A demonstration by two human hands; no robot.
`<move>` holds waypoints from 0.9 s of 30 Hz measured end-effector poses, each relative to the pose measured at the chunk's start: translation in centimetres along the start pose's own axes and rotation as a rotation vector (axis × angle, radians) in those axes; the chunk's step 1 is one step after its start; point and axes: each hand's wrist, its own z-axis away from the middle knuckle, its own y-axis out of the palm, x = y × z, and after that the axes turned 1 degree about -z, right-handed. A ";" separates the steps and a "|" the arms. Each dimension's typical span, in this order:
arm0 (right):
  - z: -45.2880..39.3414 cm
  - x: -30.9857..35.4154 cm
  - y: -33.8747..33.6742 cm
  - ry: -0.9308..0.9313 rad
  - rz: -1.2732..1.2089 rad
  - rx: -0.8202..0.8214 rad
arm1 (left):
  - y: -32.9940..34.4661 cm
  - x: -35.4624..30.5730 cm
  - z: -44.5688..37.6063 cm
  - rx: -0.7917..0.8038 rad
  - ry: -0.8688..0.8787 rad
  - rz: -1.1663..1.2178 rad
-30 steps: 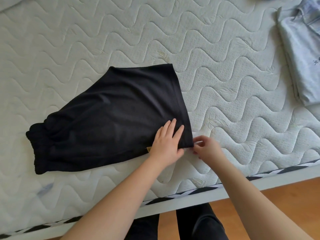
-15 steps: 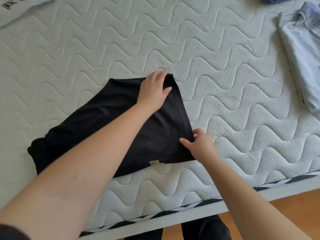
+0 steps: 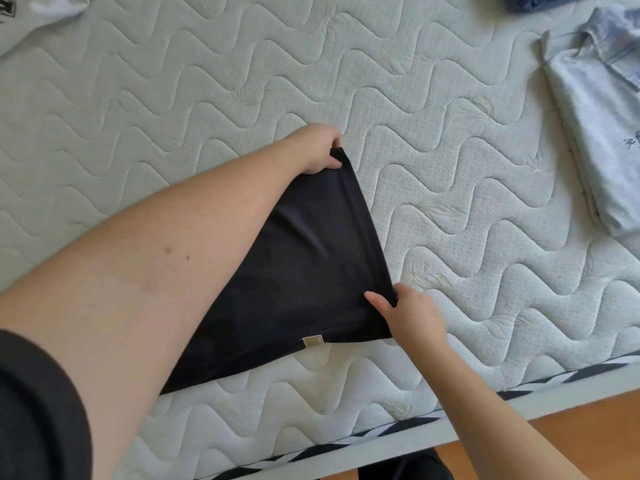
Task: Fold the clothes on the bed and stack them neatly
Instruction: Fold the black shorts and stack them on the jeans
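Observation:
Black shorts (image 3: pixel 301 271) lie flat on the quilted white mattress (image 3: pixel 242 81), near its front edge. A small tan label shows at their lower hem. My left hand (image 3: pixel 320 148) reaches across and grips the far corner of the leg opening, fingers curled round the cloth. At the near corner of that same edge, my right hand (image 3: pixel 408 315) pinches the fabric, thumb on top. My left forearm hides the waistband half of the shorts.
A folded pale grey garment (image 3: pixel 602 133) lies at the right edge of the mattress. A dark blue piece of clothing (image 3: pixel 533 1) peeks in at the top right, and a white printed garment (image 3: pixel 31 19) at the top left. Wooden floor (image 3: pixel 571 434) lies below the bed frame.
My left hand moved from the near corner up to the far corner of the shorts and closed on it. My right hand shifted its hold onto the near corner.

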 end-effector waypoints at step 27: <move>-15.4 17.3 -8.1 -0.580 0.525 -0.083 | 4.1 15.3 9.6 -0.389 -0.527 0.690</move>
